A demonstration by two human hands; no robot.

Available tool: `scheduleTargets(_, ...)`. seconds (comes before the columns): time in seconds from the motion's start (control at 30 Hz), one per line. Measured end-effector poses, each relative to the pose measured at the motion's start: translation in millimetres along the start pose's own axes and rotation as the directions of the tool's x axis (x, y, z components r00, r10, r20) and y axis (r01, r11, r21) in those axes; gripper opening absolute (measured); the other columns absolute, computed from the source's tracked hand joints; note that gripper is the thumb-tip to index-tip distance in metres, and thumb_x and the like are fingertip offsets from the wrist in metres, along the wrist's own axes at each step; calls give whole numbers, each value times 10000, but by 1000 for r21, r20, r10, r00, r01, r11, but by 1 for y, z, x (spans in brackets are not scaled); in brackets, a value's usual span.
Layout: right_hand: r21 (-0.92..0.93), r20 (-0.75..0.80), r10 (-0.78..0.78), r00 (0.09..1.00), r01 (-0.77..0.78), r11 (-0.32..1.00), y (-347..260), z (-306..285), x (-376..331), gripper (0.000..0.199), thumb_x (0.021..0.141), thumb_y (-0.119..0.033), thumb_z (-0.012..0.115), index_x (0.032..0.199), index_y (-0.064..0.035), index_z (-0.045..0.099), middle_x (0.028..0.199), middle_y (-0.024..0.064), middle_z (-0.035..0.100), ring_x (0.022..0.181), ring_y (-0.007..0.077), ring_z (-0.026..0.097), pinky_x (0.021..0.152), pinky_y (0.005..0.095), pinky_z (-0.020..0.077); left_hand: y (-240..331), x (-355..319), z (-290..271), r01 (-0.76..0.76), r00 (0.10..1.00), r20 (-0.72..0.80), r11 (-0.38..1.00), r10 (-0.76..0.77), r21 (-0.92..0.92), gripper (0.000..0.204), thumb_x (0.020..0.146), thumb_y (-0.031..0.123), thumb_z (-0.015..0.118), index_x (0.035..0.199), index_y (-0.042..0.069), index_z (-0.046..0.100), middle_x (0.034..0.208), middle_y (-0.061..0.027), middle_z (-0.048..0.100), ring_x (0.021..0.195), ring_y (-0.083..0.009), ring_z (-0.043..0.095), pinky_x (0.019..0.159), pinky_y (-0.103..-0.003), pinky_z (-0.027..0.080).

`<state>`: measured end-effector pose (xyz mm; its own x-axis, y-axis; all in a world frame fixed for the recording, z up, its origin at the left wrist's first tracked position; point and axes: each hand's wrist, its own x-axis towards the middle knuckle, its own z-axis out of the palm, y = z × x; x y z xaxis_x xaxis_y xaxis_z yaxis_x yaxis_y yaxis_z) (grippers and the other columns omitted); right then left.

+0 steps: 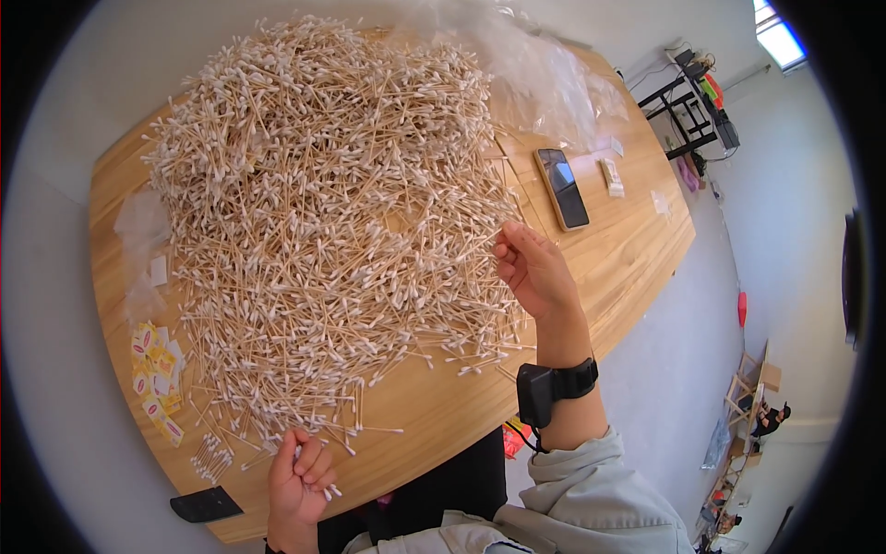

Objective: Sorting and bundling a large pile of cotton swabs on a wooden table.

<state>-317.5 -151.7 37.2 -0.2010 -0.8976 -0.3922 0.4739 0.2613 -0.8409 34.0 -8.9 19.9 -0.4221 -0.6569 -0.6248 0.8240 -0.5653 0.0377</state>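
A big heap of cotton swabs (341,203) with wooden sticks and white tips covers much of the wooden table (637,258). My left hand (300,475) is closed around a few cotton swabs at the heap's near edge; white tips poke out below and above the fingers. On the heap's right side, my right hand (535,268) is pinched, thumb against fingers, close to the loose sticks. Whatever lies between those fingertips is too small to make out. A small, roughly lined-up group of swabs (212,459) rests left of my left hand.
Yellow and white printed cards (157,379) lie at the left edge, near a clear plastic bag (140,226). A black flat object (205,504) sits at the front corner. A phone (561,189), a small white pack (612,177) and large plastic bags (544,83) are at the right and back.
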Motion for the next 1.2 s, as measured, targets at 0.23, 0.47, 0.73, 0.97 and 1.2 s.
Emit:
scheduleTargets(0.23, 28, 4, 28, 1000, -28, 999, 14, 17, 2, 128, 876, -174, 586, 936, -61, 584, 771, -11, 571, 702, 62, 550, 525, 172, 413, 0, 0, -1, -1, 1000, 17, 1000, 1, 15, 238, 975, 265, 364, 930, 84, 513, 587, 42, 304, 491, -57, 282, 418, -190, 260)
scheduleTargets(0.47, -611, 299, -419, 857, 509, 606, 83, 85, -9, 255, 779, -147, 655, 1006, -51, 587, 877, 63, 557, 760, 146, 582, 555, 268, 447, -2, 0, 2, 21, 1000, 13, 999, -22, 48, 217, 967, 268, 386, 920, 94, 507, 583, 47, 304, 496, -56, 287, 419, -187, 254)
scheduleTargets(0.73, -840, 490, -245, 837, 528, 124, 105, 128, -32, 226, 733, -155, 688, 935, -85, 614, 825, 91, 579, 682, 255, 591, 582, 329, 474, 1, -2, 1, 40, 999, 6, 998, -41, 51, 213, 964, 266, 394, 906, 104, 517, 570, 52, 294, 500, -56, 288, 427, -186, 248)
scheduleTargets(0.97, -830, 355, -190, 915, 402, 386, 90, 105, -31, 235, 789, -103, 654, 1015, -49, 618, 816, 69, 659, 705, 143, 641, 612, 246, 484, 1, -2, 0, 39, 999, 18, 999, -40, 29, 219, 965, 266, 389, 905, 97, 515, 568, 53, 300, 492, -53, 287, 420, -185, 253)
scheduleTargets(1.2, -584, 250, -88, 964, 222, 781, 54, 101, -46, 285, 853, -33, 551, 1136, -22, 525, 925, 74, 575, 719, 141, 657, 534, 198, 450, 1, -1, 7, 50, 996, 75, 998, -53, 42, 211, 964, 263, 390, 909, 97, 509, 565, 55, 301, 493, -51, 293, 425, -185, 257)
